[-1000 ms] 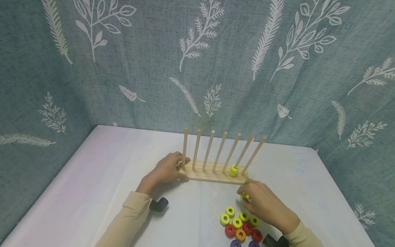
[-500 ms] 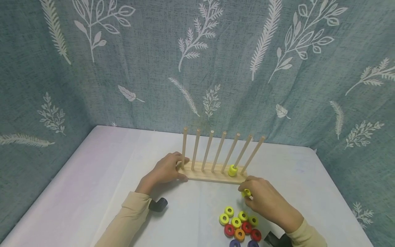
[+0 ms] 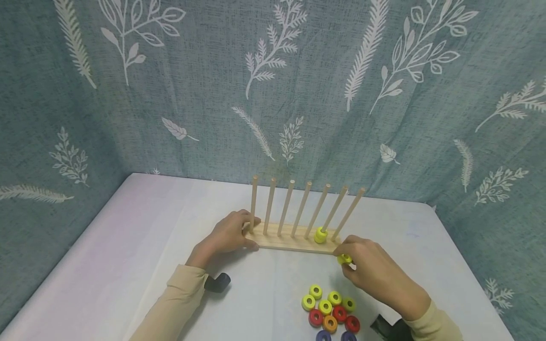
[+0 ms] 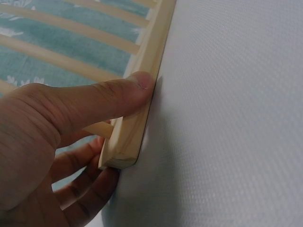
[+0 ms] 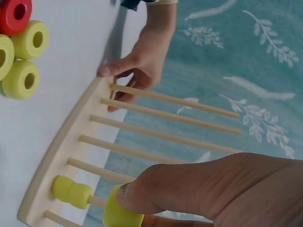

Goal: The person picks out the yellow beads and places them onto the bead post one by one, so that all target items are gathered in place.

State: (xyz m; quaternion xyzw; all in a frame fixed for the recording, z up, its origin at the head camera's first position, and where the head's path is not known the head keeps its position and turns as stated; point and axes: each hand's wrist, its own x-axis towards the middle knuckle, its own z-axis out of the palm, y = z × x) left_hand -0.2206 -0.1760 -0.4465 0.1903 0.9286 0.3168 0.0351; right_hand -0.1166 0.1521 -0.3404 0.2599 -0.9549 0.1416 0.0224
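Observation:
My left hand grips the left end of a wooden peg rack; in the left wrist view its thumb presses the base's front edge, with the fingers behind. Several upright pegs stand on the base. Two yellow rings are stacked at the bottom of the second peg from the right. My right hand pinches another yellow ring near the base's right front corner. In the right wrist view, the thumb lies over this ring, and most of the fingers are hidden.
In front of the rack lies a cluster of loose rings: several yellow rings, red rings, an orange ring and purple rings at the frame's bottom edge. A patterned teal curtain hangs behind the white table.
My right hand has moved up and slightly right, away from the loose rings, carrying the yellow ring toward the rack's right corner. The left hand keeps its grip on the rack.

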